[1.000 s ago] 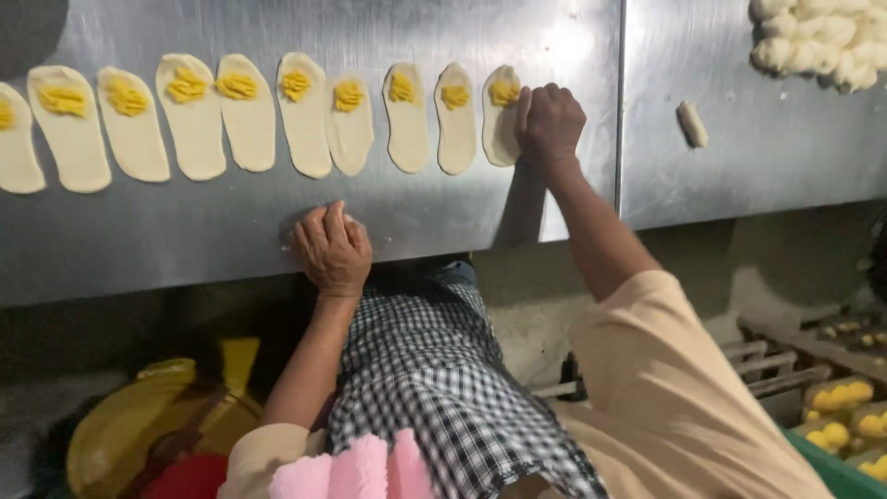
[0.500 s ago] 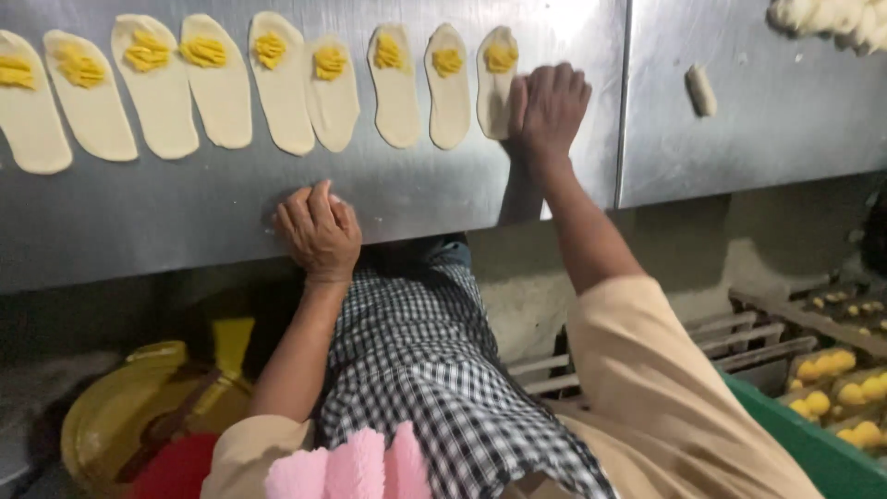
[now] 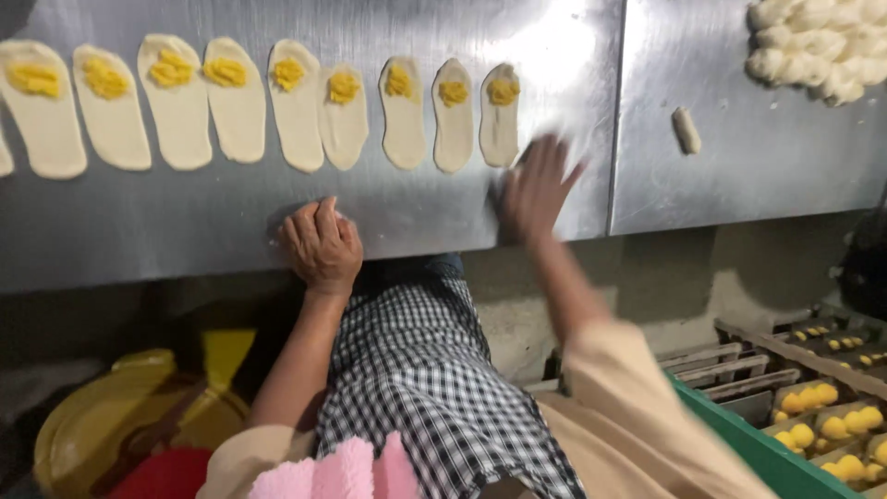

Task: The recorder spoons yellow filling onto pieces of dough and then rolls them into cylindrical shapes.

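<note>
A row of several flat oval dough sheets (image 3: 296, 115) lies across the steel table (image 3: 185, 231), each topped with a dab of yellow filling (image 3: 287, 73). My right hand (image 3: 536, 189) is blurred, fingers spread, just below and right of the rightmost sheet (image 3: 500, 115), holding nothing. My left hand (image 3: 321, 245) rests near the table's front edge, fingers curled over something small and pale that I cannot make out.
A small dough roll (image 3: 686, 129) lies alone on the right table panel, with a heap of dough pieces (image 3: 822, 46) at the far right corner. Below right, a green crate (image 3: 767, 453) and trays of yellow balls (image 3: 827, 425). A yellow tub (image 3: 111, 425) stands lower left.
My right hand has come off the rightmost dough sheet and dropped toward the front edge. The left hand has stayed where it was.
</note>
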